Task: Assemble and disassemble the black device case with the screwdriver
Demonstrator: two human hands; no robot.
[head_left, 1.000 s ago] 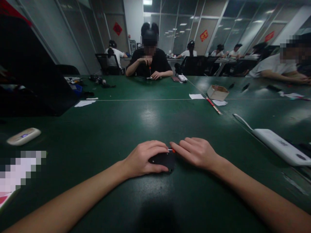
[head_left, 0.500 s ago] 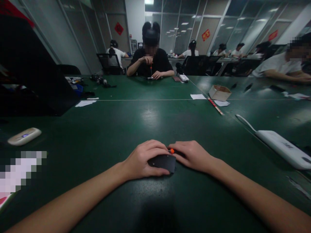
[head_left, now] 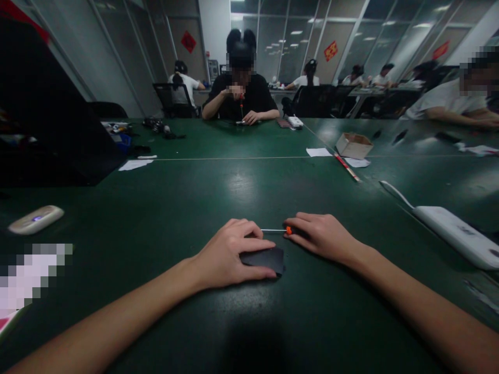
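A dark, flat, block-like object [head_left: 265, 259] lies on the green table, and I cannot make out its kind. My left hand [head_left: 237, 254] is closed around it, with the thumb along its near edge and a finger along its far edge. In my right hand [head_left: 319, 234], the fingers pinch the orange end of a screwdriver [head_left: 275, 230]. Its thin metal shaft points left, beyond the dark object. The shaft's tip is hidden behind the fingers of my left hand. Most of the handle is covered by my right hand.
A white power strip [head_left: 456, 234] with a cable lies to the right. A pale oval device [head_left: 37, 219] is at left. Farther back are a cardboard box [head_left: 354, 146], a red stick [head_left: 346, 168] and papers [head_left: 136, 164]. A person [head_left: 241, 88] sits opposite.
My right hand has moved right and slightly away with the screwdriver, so more of its shaft shows between my hands. My left hand's far fingers have lifted off the dark object toward the shaft.
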